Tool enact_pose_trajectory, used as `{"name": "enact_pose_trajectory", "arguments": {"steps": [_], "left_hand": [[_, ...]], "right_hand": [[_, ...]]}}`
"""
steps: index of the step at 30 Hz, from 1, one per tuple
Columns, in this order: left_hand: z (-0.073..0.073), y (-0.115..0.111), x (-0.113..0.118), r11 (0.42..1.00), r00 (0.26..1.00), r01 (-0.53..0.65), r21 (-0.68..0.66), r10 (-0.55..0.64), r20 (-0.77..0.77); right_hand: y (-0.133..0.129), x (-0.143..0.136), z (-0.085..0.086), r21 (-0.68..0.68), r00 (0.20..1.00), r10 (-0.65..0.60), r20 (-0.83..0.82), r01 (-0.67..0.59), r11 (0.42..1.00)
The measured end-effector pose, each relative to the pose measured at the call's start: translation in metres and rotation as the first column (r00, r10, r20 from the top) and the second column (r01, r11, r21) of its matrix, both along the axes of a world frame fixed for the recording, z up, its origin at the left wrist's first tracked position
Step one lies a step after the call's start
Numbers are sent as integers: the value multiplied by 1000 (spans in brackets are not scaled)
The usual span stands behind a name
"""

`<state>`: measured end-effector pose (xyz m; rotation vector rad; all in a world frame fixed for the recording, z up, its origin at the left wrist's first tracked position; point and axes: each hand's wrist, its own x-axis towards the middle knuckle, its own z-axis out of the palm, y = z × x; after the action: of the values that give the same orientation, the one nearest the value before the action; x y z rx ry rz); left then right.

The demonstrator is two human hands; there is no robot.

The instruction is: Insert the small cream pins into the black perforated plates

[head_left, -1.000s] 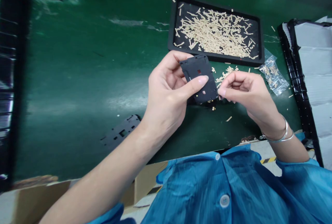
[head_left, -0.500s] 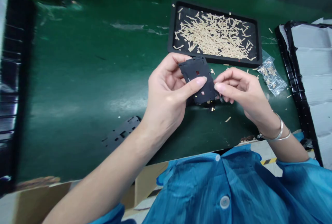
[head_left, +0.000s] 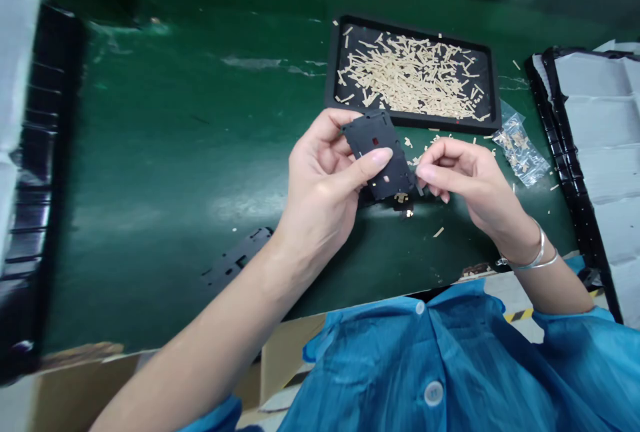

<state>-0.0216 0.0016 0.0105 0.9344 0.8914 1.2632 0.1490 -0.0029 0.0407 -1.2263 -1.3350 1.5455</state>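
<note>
My left hand (head_left: 325, 175) grips a thin black plastic plate (head_left: 370, 142), with the thumb across its face and the fingers behind it. The plate is tilted and has small cut-outs and notched edges. Just right of its lower corner, my right hand (head_left: 457, 175) is closed in a pinch. A small dark strip (head_left: 419, 188) shows at those fingertips; whether it touches the plate I cannot tell. Under the plate, partly hidden, are dark pieces with small gold-coloured parts (head_left: 401, 199) on the bench. Another black plate (head_left: 240, 259) lies partly behind my left forearm.
A black tray (head_left: 330, 79) heaped with short beige strips (head_left: 410, 75) stands behind my hands on the green bench (head_left: 175, 172). Loose strips are scattered around it. A clear bag (head_left: 523, 152) of small pieces lies to the right. Black-edged racks (head_left: 560, 125) flank both sides.
My right fingertips have drawn slightly away from the plate's edge, showing the small dark strip more clearly. My left hand keeps its hold on the plate. The view has shifted a little.
</note>
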Motion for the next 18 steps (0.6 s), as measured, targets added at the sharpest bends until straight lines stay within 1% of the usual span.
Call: {"name": "enact_pose_trajectory", "arguments": {"steps": [9, 13, 18], "left_hand": [[-1, 1, 1, 1000, 1000, 7, -10, -7, -7], [-2, 1, -1, 1000, 1000, 3, 4, -3, 14], [-1, 1, -1, 1000, 998, 19, 20, -20, 61]], "right_hand": [[0, -1, -2, -29, 1000, 1, -21, -1, 1000], [0, 0, -3, -55, 996, 19, -87, -24, 998], [1, 2, -10, -107, 976, 27, -218, -51, 993]]}}
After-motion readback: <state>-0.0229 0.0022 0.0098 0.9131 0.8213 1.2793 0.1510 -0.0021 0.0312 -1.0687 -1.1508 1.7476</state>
